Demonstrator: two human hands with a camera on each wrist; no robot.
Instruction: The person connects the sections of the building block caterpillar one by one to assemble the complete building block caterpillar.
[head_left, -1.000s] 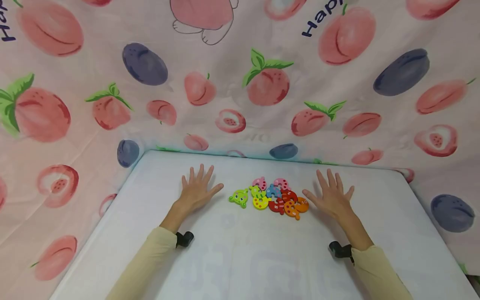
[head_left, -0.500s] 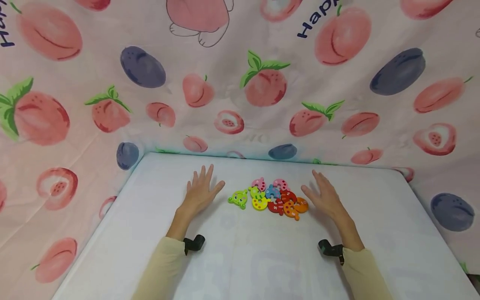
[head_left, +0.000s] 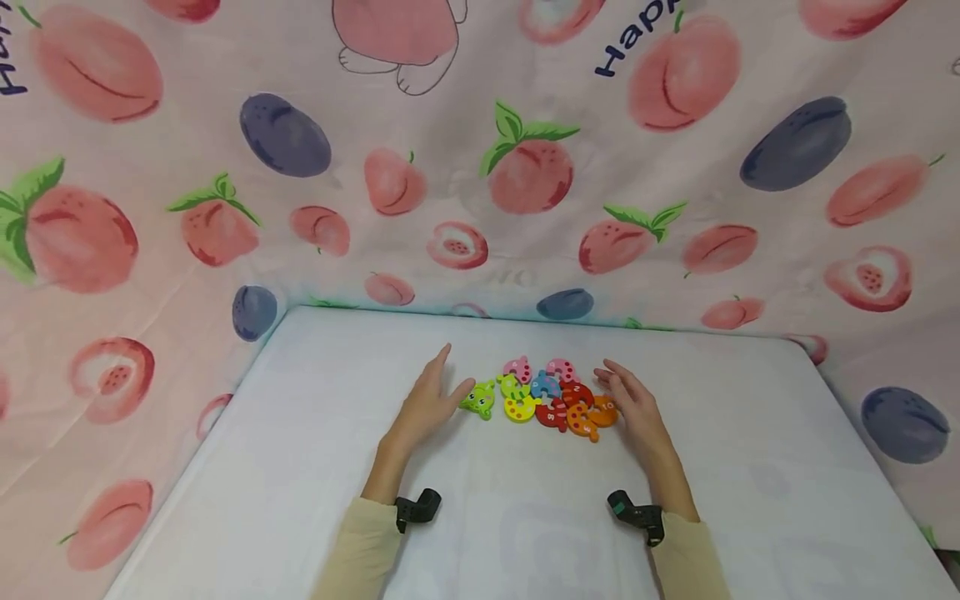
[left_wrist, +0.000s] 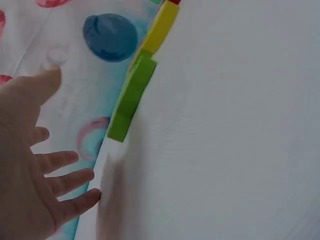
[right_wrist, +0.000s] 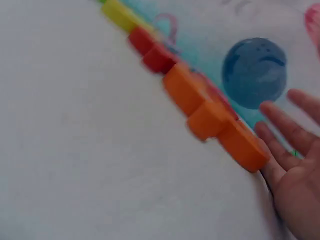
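Several flat, colourful puzzle pieces lie clustered on the white table. A green animal-head piece (head_left: 480,401) is at the cluster's left end, beside my left hand (head_left: 424,404); its thick green edge (left_wrist: 132,97) shows in the left wrist view. Yellow (head_left: 520,408), blue (head_left: 546,384), pink (head_left: 561,369) and red pieces (head_left: 552,413) fill the middle, some with numbers. At the right end sit orange pieces (head_left: 582,422), close to my right hand (head_left: 633,404). Both hands have extended fingers and hold nothing. In the right wrist view the orange side (right_wrist: 185,90) is near that hand's fingers.
The white table (head_left: 495,533) stretches around the cluster. A pink fruit-print cloth (head_left: 465,125) rises behind it and at the sides. Each wrist wears a small black camera, one on the left (head_left: 417,508) and one on the right (head_left: 637,517).
Both hands have moved inward toward the cluster, the left to the right and the right to the left. Their spread fingers have drawn together. The pieces stay put.
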